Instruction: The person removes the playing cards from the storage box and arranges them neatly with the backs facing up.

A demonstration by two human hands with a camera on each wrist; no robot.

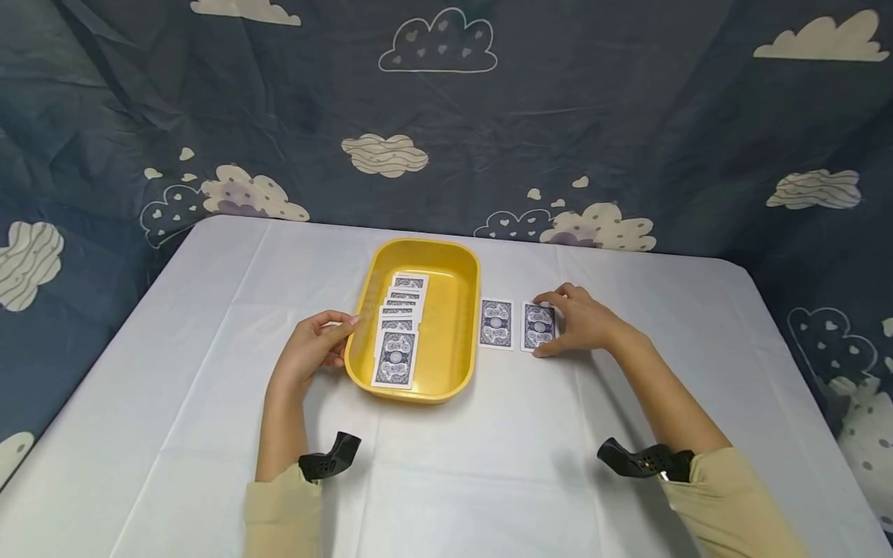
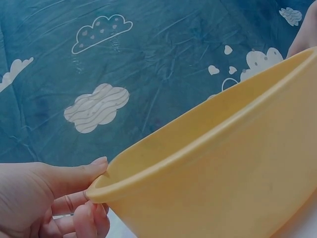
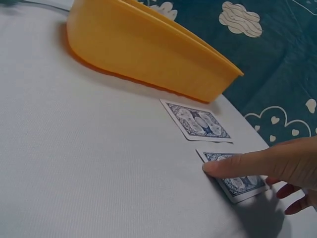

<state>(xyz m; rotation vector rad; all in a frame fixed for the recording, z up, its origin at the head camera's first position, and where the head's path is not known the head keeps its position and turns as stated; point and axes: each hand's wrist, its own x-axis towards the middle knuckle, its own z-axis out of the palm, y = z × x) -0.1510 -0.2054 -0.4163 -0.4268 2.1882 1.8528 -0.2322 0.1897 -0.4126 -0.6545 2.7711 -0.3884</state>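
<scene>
The right hand grips the outer card by its two short edges, thumb at the near edge and fingertips at the far one, so thumb and fingers stand apart by the length of the card. That card is at the right of the yellow tray, blue patterned back up, its long axis running straight away from the person, short ends facing near and far; whether it lies quite flat or is slightly raised is hard to judge, since the thumb covers part of it in the right wrist view. The left hand pinches the tray's left rim, thumb on top and curled fingers beneath. Between the tray and the outer card lies the inner card, also back up, its long axis nearly parallel to its neighbour's, close beside the tray's right wall. The tray's own long axis runs from near to far, its far end leaning slightly to the right. Inside, along its left half, an overlapping row of cards stretches the same way, the nearest card lying on top and fully visible. All this rests on a white tablecloth, with a dark blue cloud-print backdrop behind it.
</scene>
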